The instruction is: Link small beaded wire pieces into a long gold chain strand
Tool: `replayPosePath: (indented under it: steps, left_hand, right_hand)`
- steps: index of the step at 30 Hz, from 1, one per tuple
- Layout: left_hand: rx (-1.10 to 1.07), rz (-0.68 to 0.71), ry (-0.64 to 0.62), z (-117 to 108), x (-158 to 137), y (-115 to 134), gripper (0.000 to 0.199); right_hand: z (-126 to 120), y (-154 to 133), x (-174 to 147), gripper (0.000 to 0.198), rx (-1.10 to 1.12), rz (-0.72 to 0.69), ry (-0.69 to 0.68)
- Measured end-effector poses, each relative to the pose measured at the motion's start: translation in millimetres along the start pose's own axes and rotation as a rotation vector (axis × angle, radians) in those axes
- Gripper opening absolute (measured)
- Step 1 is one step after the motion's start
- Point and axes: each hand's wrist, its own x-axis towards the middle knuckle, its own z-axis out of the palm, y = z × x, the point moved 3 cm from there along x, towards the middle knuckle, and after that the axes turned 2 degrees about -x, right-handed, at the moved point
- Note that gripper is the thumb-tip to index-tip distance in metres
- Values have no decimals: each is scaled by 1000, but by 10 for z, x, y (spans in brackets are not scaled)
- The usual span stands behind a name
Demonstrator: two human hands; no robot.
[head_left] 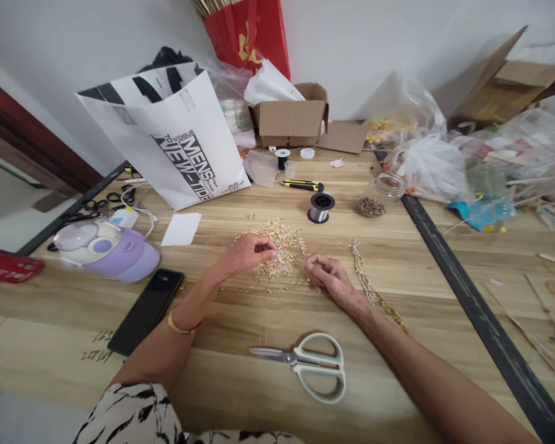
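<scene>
My left hand [253, 253] is over a loose pile of small gold and clear beads [284, 240], its thumb and fingertips pinched together. Whatever is between those fingertips is too small to make out. To the right of the pile, my right hand [329, 277] is closed in a pinch, low over the table. A thin beaded strand [259, 289] lies along the near side of the pile and runs up to the right fingertips. Beside the right wrist lies a bundle of finished-looking silver and gold bead strands [364, 277]. Scissors [300, 359] with pale green handles rest nearer to me, blades pointing left.
Behind the beads are a wire spool [320, 208], a yellow-black cutter [303, 185] and a jar of brown beads [374, 200]. At left are a phone [145, 311], a purple-white device [115, 250] and a large paper bag [171, 135]. A dark strip [462, 296] crosses the right side.
</scene>
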Motion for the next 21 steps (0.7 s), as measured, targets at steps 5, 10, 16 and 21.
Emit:
replayPosePath:
  steps: [5,10,16,21]
  left_hand:
    - [-88,-19,-5,-31,-1,-41,19]
    - [-124,-49,8,-39,-26,-55,23]
    - [-44,-75,70,-60,-32,-57,27]
    - [3,-67,113,-65,-11,-87,27]
  right_hand:
    - [-3,8,2,27,9,-6,7]
    - [-7,15,6,28,12,-15,-3]
    - [-11,5,3,28,-22,-18,-1]
    - [12,-37,-2,29,-24,0,7]
